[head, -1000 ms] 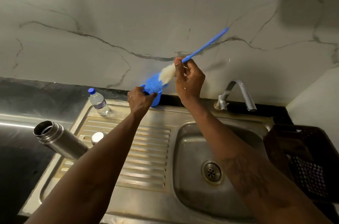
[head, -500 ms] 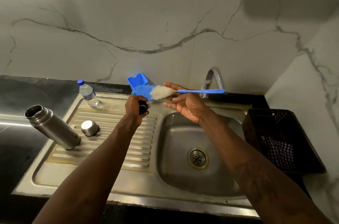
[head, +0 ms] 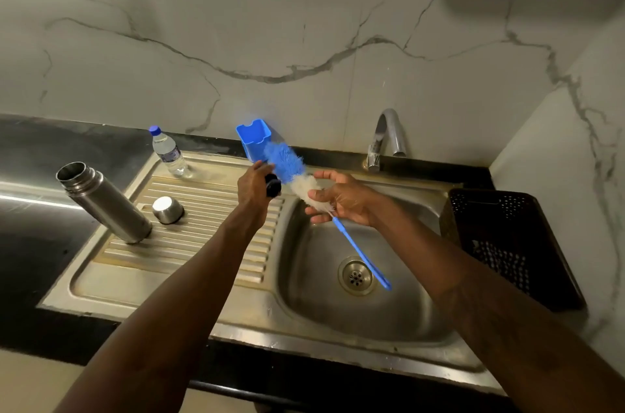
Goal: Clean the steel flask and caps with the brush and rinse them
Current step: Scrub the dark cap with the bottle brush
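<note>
The open steel flask (head: 103, 201) stands on the left of the drainboard, with a steel cap (head: 167, 209) upside down beside it. My left hand (head: 254, 186) holds a small black cap (head: 272, 185) above the drainboard's right end. My right hand (head: 341, 198) grips the bottle brush (head: 297, 176) at its white bristles; the blue bristle tip touches the black cap, and the blue handle points down over the sink bowl toward the drain (head: 355, 275).
A blue plastic holder (head: 252, 138) and a small water bottle (head: 168, 152) stand at the back of the steel sink (head: 203, 284). The tap (head: 385, 138) rises behind the bowl. A dark perforated basket (head: 507, 236) sits to the right.
The brush came out of the blue holder and swung round: its handle pointed up-right, then sideways, now down over the bowl. My left hand let go of the holder and holds the black cap.
</note>
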{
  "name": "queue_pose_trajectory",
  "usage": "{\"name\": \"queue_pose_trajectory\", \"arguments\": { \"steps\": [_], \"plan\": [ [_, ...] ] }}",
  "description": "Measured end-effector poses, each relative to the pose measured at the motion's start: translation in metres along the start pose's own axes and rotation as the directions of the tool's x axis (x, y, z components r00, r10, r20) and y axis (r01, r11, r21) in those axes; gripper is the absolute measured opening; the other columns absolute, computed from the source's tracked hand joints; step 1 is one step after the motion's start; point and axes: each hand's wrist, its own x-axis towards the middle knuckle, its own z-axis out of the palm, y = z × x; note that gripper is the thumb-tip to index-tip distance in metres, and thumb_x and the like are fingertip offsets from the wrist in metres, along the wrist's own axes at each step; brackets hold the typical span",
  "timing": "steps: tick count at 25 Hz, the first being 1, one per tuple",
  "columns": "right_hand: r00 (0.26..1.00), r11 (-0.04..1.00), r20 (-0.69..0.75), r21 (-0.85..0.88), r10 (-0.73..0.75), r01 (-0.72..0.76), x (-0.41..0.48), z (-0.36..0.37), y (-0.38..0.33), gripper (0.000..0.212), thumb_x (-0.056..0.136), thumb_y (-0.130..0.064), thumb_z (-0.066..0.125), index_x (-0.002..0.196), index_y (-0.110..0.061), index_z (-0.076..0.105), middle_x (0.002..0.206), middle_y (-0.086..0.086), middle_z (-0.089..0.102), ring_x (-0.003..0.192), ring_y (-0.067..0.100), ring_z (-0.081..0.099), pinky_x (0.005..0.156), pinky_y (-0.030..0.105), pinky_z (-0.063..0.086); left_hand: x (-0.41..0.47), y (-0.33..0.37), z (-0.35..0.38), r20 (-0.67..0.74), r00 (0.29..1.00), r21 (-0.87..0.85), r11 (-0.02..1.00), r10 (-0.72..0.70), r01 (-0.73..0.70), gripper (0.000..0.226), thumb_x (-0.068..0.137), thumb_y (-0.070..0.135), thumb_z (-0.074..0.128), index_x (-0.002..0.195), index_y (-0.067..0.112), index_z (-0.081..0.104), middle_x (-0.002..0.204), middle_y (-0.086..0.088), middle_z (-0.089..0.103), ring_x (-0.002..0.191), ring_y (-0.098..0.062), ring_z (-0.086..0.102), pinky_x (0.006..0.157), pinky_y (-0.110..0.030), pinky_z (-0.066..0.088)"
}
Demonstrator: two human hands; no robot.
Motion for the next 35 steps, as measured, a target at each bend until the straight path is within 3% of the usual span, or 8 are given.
{"name": "queue_pose_trajectory", "arguments": {
  "steps": [4, 9, 13, 18, 23, 27, 32, 35],
  "plan": [
    [0.959, 0.959, -0.256, -0.278, -0.125, 0.050, -0.005, 0.004, -0.002, 0.063, 0.089, -0.011, 0.058, 0.145, -0.037, 0.045, 0.122, 0.013, 0.066, 0.070, 0.024, 0.066, 0.048, 0.026, 0.049, -0.012, -0.004, 0.012, 0.007, 0.994, -0.224, 0.969, -0.108, 0.106, 0.043, 0.111, 0.042, 0.043, 0.129, 0.004, 0.051, 0.115, -0.019, 0.057, 0.091, -0.025, 0.062, 0.094, -0.040, 0.059],
    [0.840, 0.639, -0.191, -0.737, -0.508, 0.219, -0.002, 0.013, 0.025, 0.062, 0.103, -0.062, 0.038, 0.159, -0.039, 0.028, 0.142, 0.007, 0.062, 0.120, 0.029, 0.064, 0.100, 0.042, 0.052, -0.023, -0.018, 0.034, -0.051, 0.972, 0.001, 0.973, -0.231, 0.231, 0.072, 0.106, 0.068, 0.022, 0.099, 0.007, 0.059, 0.079, -0.010, 0.067, 0.068, -0.020, 0.067, 0.064, -0.034, 0.060],
    [0.755, 0.392, -0.054, -0.878, -0.654, 0.276, -0.001, 0.009, 0.041, 0.062, 0.106, -0.051, 0.039, 0.163, -0.038, 0.017, 0.103, 0.010, 0.071, 0.087, 0.026, 0.068, 0.079, 0.045, 0.057, -0.015, -0.022, 0.044, -0.097, 0.981, 0.123, 0.976, -0.170, 0.181, 0.047, 0.108, 0.049, 0.043, 0.082, 0.014, 0.059, 0.067, -0.005, 0.060, 0.049, -0.012, 0.054, 0.050, -0.025, 0.045],
    [0.715, 0.266, -0.034, -0.940, -0.699, 0.214, -0.006, 0.015, 0.049, 0.062, 0.107, -0.042, 0.045, 0.164, -0.032, 0.021, 0.086, 0.007, 0.066, 0.071, 0.019, 0.061, 0.063, 0.035, 0.048, 0.007, -0.035, 0.035, -0.203, 0.979, 0.365, 0.925, -0.030, 0.105, 0.069, 0.094, 0.077, 0.044, 0.082, 0.014, 0.068, 0.077, -0.010, 0.076, 0.076, -0.028, 0.076, 0.081, -0.044, 0.063],
    [0.817, 0.341, -0.163, -0.939, -0.553, 0.044, 0.019, 0.015, 0.036, 0.042, 0.106, -0.029, 0.052, 0.148, -0.028, 0.051, 0.087, 0.006, 0.071, 0.071, 0.024, 0.068, 0.066, 0.036, 0.056, -0.034, -0.013, 0.048, 0.150, 0.909, 0.824, 0.459, 0.389, -0.332, 0.031, 0.111, 0.029, 0.039, 0.110, 0.003, 0.056, 0.102, -0.009, 0.067, 0.089, -0.025, 0.064, 0.082, -0.031, 0.049],
    [0.801, 0.417, -0.217, -0.908, -0.558, 0.045, 0.022, 0.012, 0.051, 0.037, 0.108, -0.039, 0.046, 0.143, -0.028, 0.052, 0.085, 0.005, 0.070, 0.072, 0.021, 0.068, 0.067, 0.038, 0.058, -0.054, 0.016, 0.076, 0.124, 0.878, 0.611, 0.662, 0.463, -0.435, 0.048, 0.108, 0.041, 0.027, 0.090, 0.009, 0.058, 0.093, -0.004, 0.064, 0.088, -0.020, 0.057, 0.093, -0.039, 0.045],
    [0.677, 0.650, -0.427, -0.753, -0.599, 0.100, 0.006, 0.010, 0.060, 0.055, 0.110, -0.046, 0.034, 0.163, -0.033, 0.023, 0.101, 0.000, 0.066, 0.080, 0.010, 0.063, 0.068, 0.026, 0.051, 0.010, -0.010, 0.047, -0.177, 0.974, 0.483, 0.875, 0.143, -0.041, 0.062, 0.088, 0.064, 0.033, 0.079, 0.013, 0.066, 0.077, -0.014, 0.074, 0.078, -0.033, 0.074, 0.083, -0.053, 0.062],
    [0.689, 0.547, -0.294, -0.818, -0.663, 0.177, 0.013, 0.016, 0.052, 0.054, 0.110, -0.041, 0.039, 0.162, -0.029, 0.030, 0.103, 0.007, 0.071, 0.084, 0.019, 0.069, 0.070, 0.026, 0.050, 0.000, -0.019, 0.048, -0.143, 0.988, 0.387, 0.915, -0.060, 0.112, 0.052, 0.101, 0.054, 0.046, 0.081, 0.010, 0.066, 0.073, -0.009, 0.072, 0.063, -0.022, 0.069, 0.071, -0.035, 0.061]
  ]
}}
